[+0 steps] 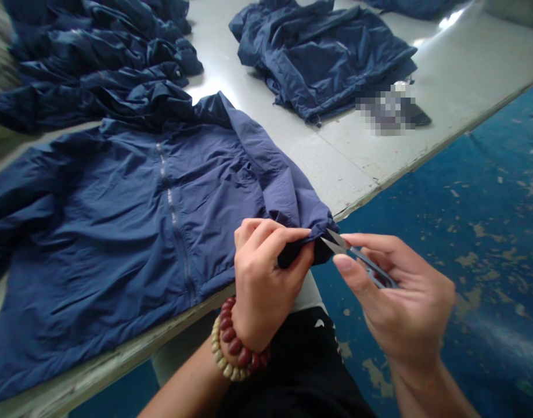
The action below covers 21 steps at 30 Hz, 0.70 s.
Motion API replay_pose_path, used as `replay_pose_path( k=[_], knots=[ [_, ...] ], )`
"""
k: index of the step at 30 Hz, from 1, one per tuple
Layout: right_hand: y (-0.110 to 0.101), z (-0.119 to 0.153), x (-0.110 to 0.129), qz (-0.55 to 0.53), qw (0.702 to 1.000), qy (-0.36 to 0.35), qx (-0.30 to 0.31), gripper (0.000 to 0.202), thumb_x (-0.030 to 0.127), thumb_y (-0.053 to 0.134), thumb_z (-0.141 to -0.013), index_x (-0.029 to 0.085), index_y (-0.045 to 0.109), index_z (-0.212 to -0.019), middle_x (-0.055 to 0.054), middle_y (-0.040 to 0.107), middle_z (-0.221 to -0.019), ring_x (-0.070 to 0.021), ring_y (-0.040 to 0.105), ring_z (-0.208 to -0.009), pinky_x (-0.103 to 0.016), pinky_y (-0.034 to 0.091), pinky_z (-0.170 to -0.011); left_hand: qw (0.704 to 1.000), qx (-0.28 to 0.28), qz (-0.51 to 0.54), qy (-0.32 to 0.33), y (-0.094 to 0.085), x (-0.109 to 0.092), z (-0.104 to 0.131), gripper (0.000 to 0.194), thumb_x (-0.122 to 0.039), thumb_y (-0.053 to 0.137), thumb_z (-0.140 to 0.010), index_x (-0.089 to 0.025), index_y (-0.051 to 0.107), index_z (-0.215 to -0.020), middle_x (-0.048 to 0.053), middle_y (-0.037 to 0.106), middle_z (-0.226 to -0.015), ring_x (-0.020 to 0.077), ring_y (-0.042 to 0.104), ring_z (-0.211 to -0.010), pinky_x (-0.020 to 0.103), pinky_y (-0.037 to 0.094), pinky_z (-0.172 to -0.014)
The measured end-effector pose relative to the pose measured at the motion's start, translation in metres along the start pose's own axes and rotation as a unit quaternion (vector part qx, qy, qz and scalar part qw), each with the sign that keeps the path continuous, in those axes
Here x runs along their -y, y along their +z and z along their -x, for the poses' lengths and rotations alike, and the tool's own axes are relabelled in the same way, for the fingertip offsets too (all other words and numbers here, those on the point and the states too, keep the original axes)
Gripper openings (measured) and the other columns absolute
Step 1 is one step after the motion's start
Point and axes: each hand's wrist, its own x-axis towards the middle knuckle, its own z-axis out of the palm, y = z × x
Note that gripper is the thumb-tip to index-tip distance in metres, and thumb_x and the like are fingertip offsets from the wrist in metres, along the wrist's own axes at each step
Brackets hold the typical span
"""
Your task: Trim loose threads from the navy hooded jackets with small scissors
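A navy blue jacket (214,191) with a front zipper (170,206) lies spread over the near part of the table. My left hand (266,273) pinches the end of one of its sleeves (312,217), close to the table's edge. In my right hand (401,290) is a small pair of thread snips (371,266), held between thumb and fingers. The blades are apart, and their tips touch or nearly touch the sleeve cuff. Part of the cuff is hidden behind my left fingers.
More navy garments are heaped at the back left (101,52) and back middle (327,55) of the pale table (349,157). A dark item (418,115), partly blurred out, lies near the right edge. Below is a worn blue floor (479,191).
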Motion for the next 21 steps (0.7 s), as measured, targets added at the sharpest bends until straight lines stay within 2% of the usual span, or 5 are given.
replay_pose_path(
  k=[3, 5, 8, 14, 21],
  knots=[
    [0.009, 0.004, -0.011, -0.114, 0.991, 0.056, 0.042, 0.025, 0.045, 0.076, -0.096, 0.022, 0.078, -0.107, 0.0, 0.069, -0.075, -0.0113, 0.054, -0.053, -0.025, 0.041, -0.048, 1.0, 0.014, 0.011, -0.012, -0.001, 0.004, 0.001, 0.007, -0.019, 0.079, -0.092, -0.024, 0.078, -0.095, 0.001, 0.072, -0.086, 0.021, 0.061, -0.091, 0.038, 0.048, -0.088],
    [0.016, 0.007, -0.017, -0.193, 0.976, 0.08, 0.062, 0.033, 0.051, 0.062, -0.104, 0.02, 0.075, -0.103, 0.004, 0.052, -0.061, -0.0104, 0.041, -0.048, -0.025, 0.034, -0.046, 0.999, 0.022, 0.021, -0.018, -0.003, 0.007, 0.002, 0.008, -0.018, 0.079, -0.092, -0.024, 0.078, -0.096, 0.001, 0.074, -0.088, 0.0208, 0.061, -0.092, 0.038, 0.049, -0.089],
    [0.027, 0.011, -0.023, -0.261, 0.957, 0.098, 0.082, 0.043, 0.055, 0.046, -0.11, 0.021, 0.069, -0.099, 0.006, 0.036, -0.058, -0.0112, 0.033, -0.048, -0.025, 0.028, -0.047, 0.998, 0.036, 0.037, -0.026, -0.009, 0.011, 0.004, 0.013, -0.015, 0.079, -0.091, -0.024, 0.078, -0.1, 0.001, 0.077, -0.094, 0.0202, 0.063, -0.094, 0.037, 0.05, -0.091],
    [0.035, 0.01, -0.018, -0.27, 0.953, 0.07, 0.119, 0.034, 0.049, 0.05, -0.11, 0.022, 0.069, -0.106, 0.007, 0.035, -0.062, -0.0108, 0.031, -0.05, -0.025, 0.027, -0.048, 0.995, 0.025, 0.063, -0.078, -0.028, 0.019, 0.013, 0.034, -0.011, 0.081, -0.087, -0.025, 0.076, -0.117, 0.001, 0.076, -0.103, 0.0188, 0.066, -0.098, 0.032, 0.054, -0.088],
    [0.032, -0.002, 0.02, -0.101, 0.989, 0.0, 0.107, 0.013, 0.034, 0.077, -0.095, 0.021, 0.074, -0.097, 0.007, 0.048, -0.062, -0.0079, 0.037, -0.05, -0.021, 0.029, -0.046, 0.992, 0.007, 0.079, -0.098, -0.043, 0.02, 0.02, 0.043, -0.01, 0.081, -0.086, -0.025, 0.072, -0.126, 0.001, 0.077, -0.105, 0.0182, 0.069, -0.101, 0.032, 0.055, -0.094]
  ],
)
